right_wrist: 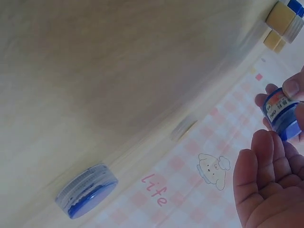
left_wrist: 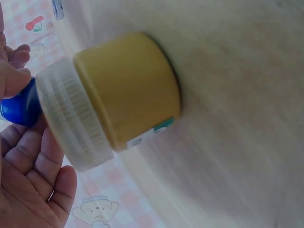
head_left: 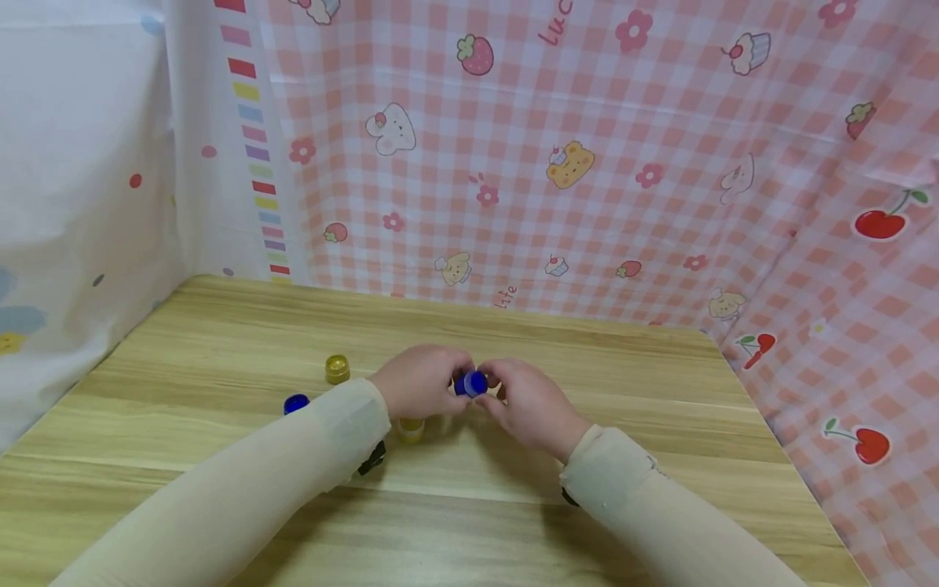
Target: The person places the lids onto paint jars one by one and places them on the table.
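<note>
In the head view, my left hand (head_left: 425, 381) grips a small blue paint jar (head_left: 470, 383) low over the table. My right hand (head_left: 531, 403) pinches the jar's other end between thumb and index finger. Its remaining fingers extend beside the jar in the right wrist view, where the tilted blue jar (right_wrist: 275, 107) shows a printed label. A yellow paint jar (left_wrist: 128, 90) with a clear ridged lid stands on the table close under my left wrist; the head view shows it partly hidden by that hand.
Farther left are another yellow jar (head_left: 337, 369) and a blue one (head_left: 297, 403), partly behind the left sleeve. A clear ridged lid (right_wrist: 88, 190) with blue in it lies on the wooden table in the right wrist view, another clear piece (right_wrist: 184, 128) beyond. Patterned cloth (head_left: 513, 204) encloses the table.
</note>
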`<state>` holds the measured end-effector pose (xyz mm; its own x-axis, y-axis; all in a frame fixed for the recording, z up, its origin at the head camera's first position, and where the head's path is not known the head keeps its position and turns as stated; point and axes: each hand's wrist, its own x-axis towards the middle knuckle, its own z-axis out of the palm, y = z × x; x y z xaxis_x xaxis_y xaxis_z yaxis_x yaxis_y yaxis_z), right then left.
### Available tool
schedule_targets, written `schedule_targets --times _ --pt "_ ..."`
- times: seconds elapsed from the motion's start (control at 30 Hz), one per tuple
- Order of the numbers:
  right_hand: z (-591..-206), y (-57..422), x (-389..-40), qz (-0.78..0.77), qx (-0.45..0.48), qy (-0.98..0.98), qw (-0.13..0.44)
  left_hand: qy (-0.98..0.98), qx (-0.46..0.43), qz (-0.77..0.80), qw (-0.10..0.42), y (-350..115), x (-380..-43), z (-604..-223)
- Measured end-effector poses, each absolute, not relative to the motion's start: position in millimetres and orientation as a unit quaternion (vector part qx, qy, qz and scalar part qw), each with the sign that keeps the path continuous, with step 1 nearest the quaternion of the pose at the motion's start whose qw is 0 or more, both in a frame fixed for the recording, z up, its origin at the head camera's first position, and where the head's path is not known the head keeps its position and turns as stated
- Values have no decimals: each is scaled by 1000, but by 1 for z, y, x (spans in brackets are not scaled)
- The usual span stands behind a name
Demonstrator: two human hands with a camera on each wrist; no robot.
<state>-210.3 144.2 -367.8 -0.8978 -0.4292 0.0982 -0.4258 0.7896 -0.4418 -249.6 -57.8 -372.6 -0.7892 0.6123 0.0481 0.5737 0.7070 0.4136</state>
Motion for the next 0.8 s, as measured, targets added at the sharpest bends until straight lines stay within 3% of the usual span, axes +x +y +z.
schedule_targets --times 0.8 --pt "-365 197 -217 -202 -150 968 5 944 262 175 93 -87 -267 -379"
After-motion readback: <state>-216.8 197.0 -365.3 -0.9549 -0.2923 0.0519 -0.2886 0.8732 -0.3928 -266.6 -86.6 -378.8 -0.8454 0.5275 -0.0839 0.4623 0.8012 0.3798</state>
